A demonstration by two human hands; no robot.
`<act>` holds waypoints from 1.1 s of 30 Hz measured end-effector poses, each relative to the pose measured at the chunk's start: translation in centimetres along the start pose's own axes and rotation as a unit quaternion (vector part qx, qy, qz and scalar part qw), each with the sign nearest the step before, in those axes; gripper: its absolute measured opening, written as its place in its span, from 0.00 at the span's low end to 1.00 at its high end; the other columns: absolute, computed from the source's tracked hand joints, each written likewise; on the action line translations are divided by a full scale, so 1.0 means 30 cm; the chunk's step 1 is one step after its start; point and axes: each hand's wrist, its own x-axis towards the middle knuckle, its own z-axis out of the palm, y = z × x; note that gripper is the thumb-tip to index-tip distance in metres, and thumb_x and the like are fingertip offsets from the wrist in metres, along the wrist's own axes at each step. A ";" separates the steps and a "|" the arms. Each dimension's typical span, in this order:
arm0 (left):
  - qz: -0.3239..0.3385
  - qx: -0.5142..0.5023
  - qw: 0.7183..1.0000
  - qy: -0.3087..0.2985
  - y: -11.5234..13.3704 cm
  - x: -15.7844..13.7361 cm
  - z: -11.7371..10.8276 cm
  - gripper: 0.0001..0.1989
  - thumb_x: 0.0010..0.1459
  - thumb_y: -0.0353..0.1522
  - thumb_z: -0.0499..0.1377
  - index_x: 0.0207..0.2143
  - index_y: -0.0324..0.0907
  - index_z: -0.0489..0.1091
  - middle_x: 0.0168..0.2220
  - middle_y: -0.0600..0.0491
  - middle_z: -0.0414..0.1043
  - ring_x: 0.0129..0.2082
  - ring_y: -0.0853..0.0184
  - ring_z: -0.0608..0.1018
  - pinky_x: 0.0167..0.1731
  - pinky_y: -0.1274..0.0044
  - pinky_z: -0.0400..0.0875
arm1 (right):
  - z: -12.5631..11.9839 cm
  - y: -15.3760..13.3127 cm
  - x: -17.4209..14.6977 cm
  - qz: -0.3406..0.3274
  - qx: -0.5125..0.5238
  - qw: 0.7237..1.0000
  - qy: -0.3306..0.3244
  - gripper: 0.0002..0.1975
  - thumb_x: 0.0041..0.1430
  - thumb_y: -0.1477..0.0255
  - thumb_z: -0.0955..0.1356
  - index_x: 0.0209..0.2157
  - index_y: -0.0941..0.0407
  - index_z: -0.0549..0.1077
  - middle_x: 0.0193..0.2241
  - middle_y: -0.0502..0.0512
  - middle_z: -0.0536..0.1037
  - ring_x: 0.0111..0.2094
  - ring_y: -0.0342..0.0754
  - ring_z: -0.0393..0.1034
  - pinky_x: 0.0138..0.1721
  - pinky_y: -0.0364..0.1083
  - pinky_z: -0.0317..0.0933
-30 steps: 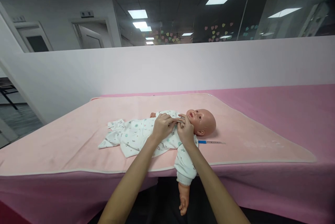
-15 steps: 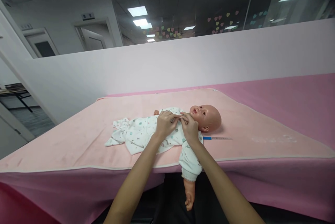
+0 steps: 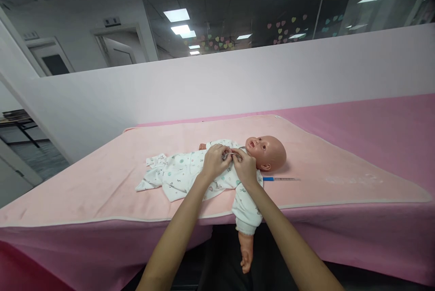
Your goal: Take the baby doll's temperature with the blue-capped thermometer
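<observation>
A bald baby doll [image 3: 270, 152] lies on its back with its head to the right. It wears a white printed outfit [image 3: 183, 171], and one of its arms hangs over the near edge. At the upper chest, my left hand [image 3: 215, 162] pinches the front of the shirt. My right hand [image 3: 245, 166] is closed beside it, just below the doll's chin, its fingertips also on the shirt front. A thin pale edge shows between both sets of fingertips; the finer detail is hidden. Right of the doll's shoulder lies a thin thermometer [image 3: 280, 179] with a blue end.
A peach blanket [image 3: 102, 182] with a pale border covers the pink-draped table [image 3: 390, 141]. Behind it rises a white half wall [image 3: 238, 82] with glass above. Red fabric [image 3: 23, 268] shows at the lower left.
My fingertips have shifted slightly at the doll's collar and a thin pale edge now shows between them. The doll and the thermometer stay in place; the view has shifted a little.
</observation>
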 end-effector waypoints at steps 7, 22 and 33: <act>0.008 0.004 1.000 -0.025 0.002 0.001 0.001 0.02 0.53 0.29 0.52 0.30 0.42 0.63 0.30 0.53 0.68 0.32 0.66 0.69 0.33 0.74 0.62 | -0.003 -0.018 -0.001 -0.008 -0.031 0.999 0.013 0.12 0.49 0.76 0.61 0.32 0.57 0.74 0.21 0.52 0.75 0.19 0.45 0.64 0.25 0.43 0.58; 0.029 0.021 0.998 -0.054 -0.005 -0.001 0.007 0.04 0.58 0.30 0.47 0.31 0.41 0.60 0.31 0.52 0.66 0.33 0.65 0.68 0.34 0.73 0.61 | -0.008 -0.028 0.000 -0.018 -0.034 0.999 0.010 0.11 0.50 0.74 0.60 0.31 0.56 0.73 0.19 0.50 0.71 0.19 0.44 0.61 0.24 0.42 0.55; 0.022 -0.017 0.999 -0.026 0.000 -0.002 0.005 0.04 0.58 0.29 0.47 0.33 0.42 0.60 0.33 0.52 0.67 0.34 0.66 0.69 0.35 0.74 0.62 | -0.003 -0.002 0.000 -0.007 0.001 1.000 -0.012 0.13 0.53 0.74 0.59 0.37 0.55 0.72 0.22 0.51 0.73 0.23 0.46 0.65 0.28 0.43 0.58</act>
